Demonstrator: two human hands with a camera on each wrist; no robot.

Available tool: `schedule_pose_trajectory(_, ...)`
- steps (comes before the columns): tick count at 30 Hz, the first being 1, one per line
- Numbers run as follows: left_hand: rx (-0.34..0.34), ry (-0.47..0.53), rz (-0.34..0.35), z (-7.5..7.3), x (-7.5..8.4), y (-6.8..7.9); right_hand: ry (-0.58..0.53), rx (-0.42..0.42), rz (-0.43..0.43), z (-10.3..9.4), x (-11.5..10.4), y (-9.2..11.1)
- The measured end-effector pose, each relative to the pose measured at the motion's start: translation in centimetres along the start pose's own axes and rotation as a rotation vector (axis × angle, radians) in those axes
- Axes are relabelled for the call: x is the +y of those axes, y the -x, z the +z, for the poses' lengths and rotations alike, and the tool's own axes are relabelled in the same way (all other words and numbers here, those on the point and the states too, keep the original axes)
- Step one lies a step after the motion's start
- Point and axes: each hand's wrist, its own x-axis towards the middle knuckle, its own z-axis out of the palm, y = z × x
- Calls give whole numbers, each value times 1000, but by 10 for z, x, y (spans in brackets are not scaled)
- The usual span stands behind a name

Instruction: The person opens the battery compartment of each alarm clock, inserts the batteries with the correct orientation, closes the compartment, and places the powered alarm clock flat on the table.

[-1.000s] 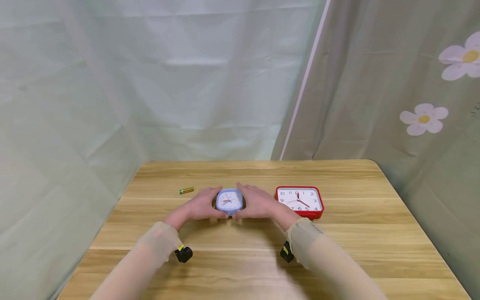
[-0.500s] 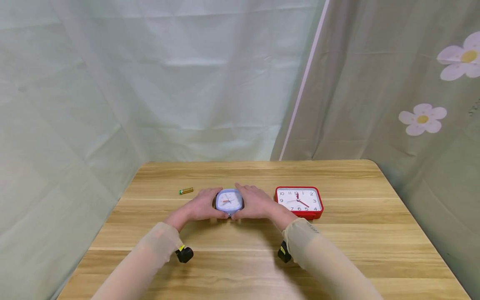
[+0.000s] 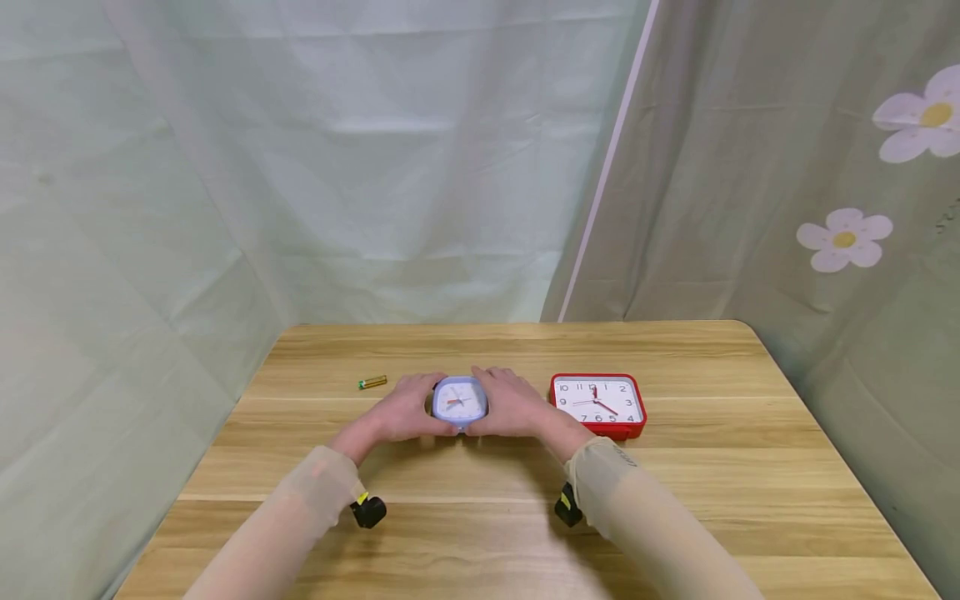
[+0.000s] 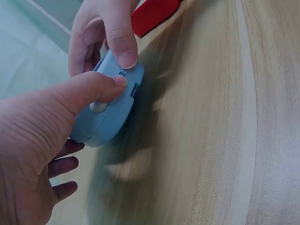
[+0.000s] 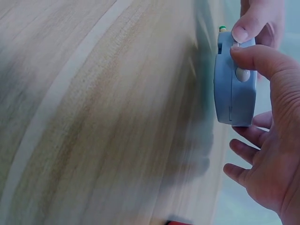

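Head view: the blue clock (image 3: 460,403), gripped between left hand (image 3: 407,410) and right hand (image 3: 512,406) over the table (image 3: 472,542), near the red clock (image 3: 598,403), is seen dial showing; its pale knob (image 5: 243,74) is revealed only by the wrist views.

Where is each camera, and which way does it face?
Head: on the head, facing forward and down at the table; left hand, right hand and sleeves show.
Left wrist: on that wrist, facing the blue clock; left hand near, right hand beyond.
Right wrist: on that wrist, facing the blue clock; right hand near, left hand beyond.
Both wrist views share the blue clock.
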Motion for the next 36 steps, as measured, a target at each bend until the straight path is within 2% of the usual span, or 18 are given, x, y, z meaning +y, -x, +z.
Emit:
schedule_pose_trajectory(12, 28, -28, -6, -6, 12, 5, 40, 30, -25, -5, -3, 3)
schedule_pose_trajectory(19, 37, -38, 3, -6, 16, 9, -29, 42, -19, -9, -6, 6)
schedule_pose_trajectory(29, -16, 89, 4, -11, 14, 21, -156, 44, -5, -14, -7, 12)
schedule_pose_trajectory(36, 39, 198, 25, -15, 10, 27, -285, 77, 30, -15, -2, 17)
